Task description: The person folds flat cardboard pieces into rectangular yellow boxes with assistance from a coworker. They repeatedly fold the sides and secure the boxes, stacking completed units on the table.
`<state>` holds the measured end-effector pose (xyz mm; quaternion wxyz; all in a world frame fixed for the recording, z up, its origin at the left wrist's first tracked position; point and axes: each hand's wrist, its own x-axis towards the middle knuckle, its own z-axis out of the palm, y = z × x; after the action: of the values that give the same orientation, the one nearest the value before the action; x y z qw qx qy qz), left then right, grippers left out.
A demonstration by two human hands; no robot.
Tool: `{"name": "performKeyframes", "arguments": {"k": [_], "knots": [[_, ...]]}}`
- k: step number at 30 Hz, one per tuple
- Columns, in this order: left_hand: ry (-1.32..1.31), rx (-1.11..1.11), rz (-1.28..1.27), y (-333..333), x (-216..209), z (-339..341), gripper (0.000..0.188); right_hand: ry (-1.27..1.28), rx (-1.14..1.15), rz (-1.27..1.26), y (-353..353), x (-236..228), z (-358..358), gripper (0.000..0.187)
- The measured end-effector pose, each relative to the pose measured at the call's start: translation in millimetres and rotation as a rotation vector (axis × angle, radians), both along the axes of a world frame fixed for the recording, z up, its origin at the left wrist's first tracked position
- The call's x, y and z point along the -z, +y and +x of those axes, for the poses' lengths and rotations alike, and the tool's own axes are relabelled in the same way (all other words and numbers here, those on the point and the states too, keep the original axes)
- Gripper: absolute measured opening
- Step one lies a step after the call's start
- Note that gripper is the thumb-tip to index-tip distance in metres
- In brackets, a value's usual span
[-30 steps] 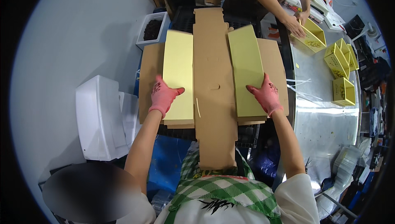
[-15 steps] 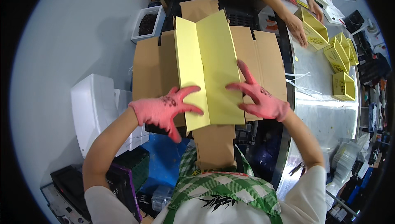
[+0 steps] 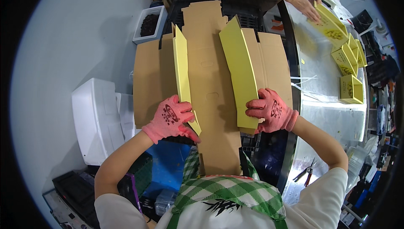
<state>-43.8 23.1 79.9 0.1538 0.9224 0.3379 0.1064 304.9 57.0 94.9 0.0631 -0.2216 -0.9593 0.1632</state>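
A large cardboard box blank (image 3: 208, 56), brown on its inner face, lies spread out in front of me. Two long yellow flaps (image 3: 240, 73) stand tilted up along its middle panel, with a brown strip bare between them. My left hand (image 3: 170, 117), in a pink glove, is closed on the near end of the narrow-looking left flap (image 3: 182, 67). The pink-gloved right hand (image 3: 272, 110) grips the outer edge of the right flap near its close end, fingers bent over it.
On the right, a metal table (image 3: 326, 121) bears small yellow boxes (image 3: 351, 88) and red-handled shears (image 3: 306, 172). A co-worker's hand (image 3: 305, 6) holds another yellow box (image 3: 332, 25). A white tub (image 3: 137, 36) with dark contents and a white bin (image 3: 94, 119) stand left.
The yellow flaps, which lay nearly together over the middle, have swung up and outward, baring the brown panel. Both hands, spread before, have closed on them. The co-worker has lifted a yellow box.
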Motion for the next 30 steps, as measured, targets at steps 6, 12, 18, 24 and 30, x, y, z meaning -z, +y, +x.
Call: {"name": "performKeyframes", "arguments": {"k": [6,12,18,24,30], "knots": [[-0.232,-0.16,-0.067,-15.8,5.2,-23.1,0.038,0.098,0.07,-0.072,6.1,5.7,7.0,0.049],[-0.886,-0.616,-0.464,-30.9,19.7,-37.9,0.018,0.304,0.117,-0.294,6.2,27.1,22.2,0.042],[-0.125,-0.563,0.085,-26.4,5.4,60.7,0.044,0.058,0.28,0.186,1.3,13.6,-51.0,0.042],[0.061,-0.306,0.036,4.0,-10.7,67.8,0.052,-0.067,0.366,0.28,7.1,16.7,-74.5,0.039],[0.161,-0.385,0.105,6.1,-3.7,68.8,0.023,-0.139,0.394,0.208,2.6,11.3,-72.8,0.036]]}}
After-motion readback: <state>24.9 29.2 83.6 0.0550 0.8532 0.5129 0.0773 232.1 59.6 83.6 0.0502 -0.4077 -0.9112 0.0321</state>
